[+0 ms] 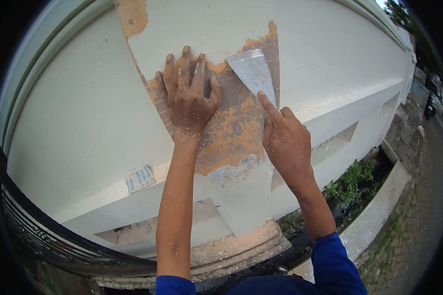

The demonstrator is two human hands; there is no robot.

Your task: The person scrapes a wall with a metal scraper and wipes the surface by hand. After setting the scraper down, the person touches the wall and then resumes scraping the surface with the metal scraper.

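Observation:
My right hand (288, 142) grips a scraper (253, 73) with a wide metal blade, its index finger stretched along the blade. The blade's broad edge points up and left, at the border between the white paint and a bare patch (231, 132) of orange and grey-brown. Its handle is hidden in my fist. My left hand (188, 96) lies flat on the wall (192, 24), fingers spread, over the upper left of the bare patch. Pale flakes dot my left wrist and forearm.
A piece of sandpaper (140, 179) with printed backing rests on the wall's ledge at left. Dark metal railings (39, 231) curve along the lower left. Green plants (351, 184) grow in a ditch at right, beside a concrete kerb (379, 209) and a paved road (418, 231).

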